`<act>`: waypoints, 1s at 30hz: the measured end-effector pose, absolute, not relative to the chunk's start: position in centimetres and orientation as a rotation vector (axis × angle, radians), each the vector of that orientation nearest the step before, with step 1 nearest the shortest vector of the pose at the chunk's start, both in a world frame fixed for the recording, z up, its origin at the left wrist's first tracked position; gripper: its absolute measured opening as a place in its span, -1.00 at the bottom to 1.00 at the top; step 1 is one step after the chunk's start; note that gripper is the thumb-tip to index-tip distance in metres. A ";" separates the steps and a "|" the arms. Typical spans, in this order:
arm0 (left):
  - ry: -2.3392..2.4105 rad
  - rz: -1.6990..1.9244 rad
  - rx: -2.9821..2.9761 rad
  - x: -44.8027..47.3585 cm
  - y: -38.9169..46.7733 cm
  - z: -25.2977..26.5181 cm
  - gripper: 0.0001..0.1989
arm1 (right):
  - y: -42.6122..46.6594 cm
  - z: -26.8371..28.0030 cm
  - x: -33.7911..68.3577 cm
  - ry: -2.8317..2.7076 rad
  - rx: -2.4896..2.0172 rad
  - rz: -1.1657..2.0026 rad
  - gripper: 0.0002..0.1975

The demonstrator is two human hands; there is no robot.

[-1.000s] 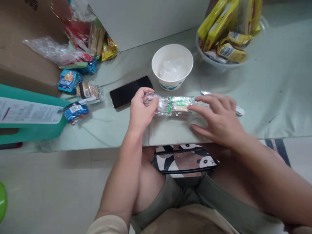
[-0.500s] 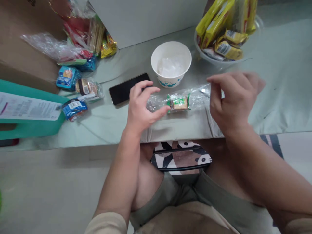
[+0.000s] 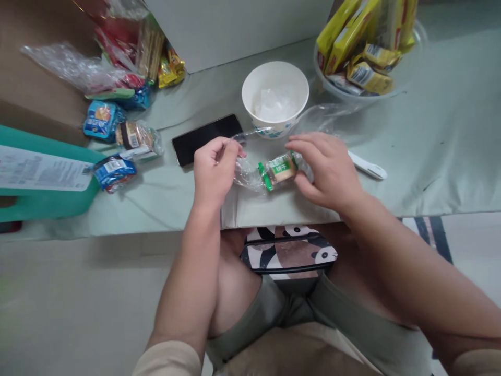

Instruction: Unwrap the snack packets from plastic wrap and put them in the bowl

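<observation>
Fingers [image 3: 231,149] of left hand [image 3: 212,171] pinched on clear film [image 3: 249,178], right fingers [image 3: 310,148] parted around end of wrapped snack [image 3: 282,168], contact unclear

The premises are looking like an ordinary household room, exact type unconfirmed, as a cloth-covered table [image 3: 450,151] is bearing a phone [image 3: 207,139], a paper bowl [image 3: 251,99] and a plastic bowl [image 3: 410,73] of snack packets [image 3: 346,36], with a pale floor [image 3: 97,297] showing below.

Left grip [image 3: 234,146] pinched; right grip [image 3: 294,159] loosely arched, thumb [image 3: 308,188] apart.
</observation>
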State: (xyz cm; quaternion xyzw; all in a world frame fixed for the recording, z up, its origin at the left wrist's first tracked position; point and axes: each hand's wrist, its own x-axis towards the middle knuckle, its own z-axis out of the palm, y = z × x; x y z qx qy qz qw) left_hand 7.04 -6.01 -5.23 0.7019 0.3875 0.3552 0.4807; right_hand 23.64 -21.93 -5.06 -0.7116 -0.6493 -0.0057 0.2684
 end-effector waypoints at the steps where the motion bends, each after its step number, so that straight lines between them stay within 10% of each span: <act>1: 0.965 0.868 1.699 6.9 -5.8 -5.4 -0.75 | -21.7 -5.3 24.1 -1.742 -1.948 -0.007 -0.49; 7: 1.099 0.909 1.699 6.2 -4.3 -6.0 -0.65 | -22.2 -5.4 25.1 -1.673 -2.087 -0.065 -0.47; 14: 1.099 0.873 1.670 6.2 -3.0 -6.3 -0.68 | -24.4 -4.0 25.5 -1.824 -1.899 -0.111 -0.89; 30: 1.023 0.746 1.635 5.8 -3.6 -6.2 -0.81 | -25.7 -3.2 23.8 -2.148 -1.678 0.420 -0.72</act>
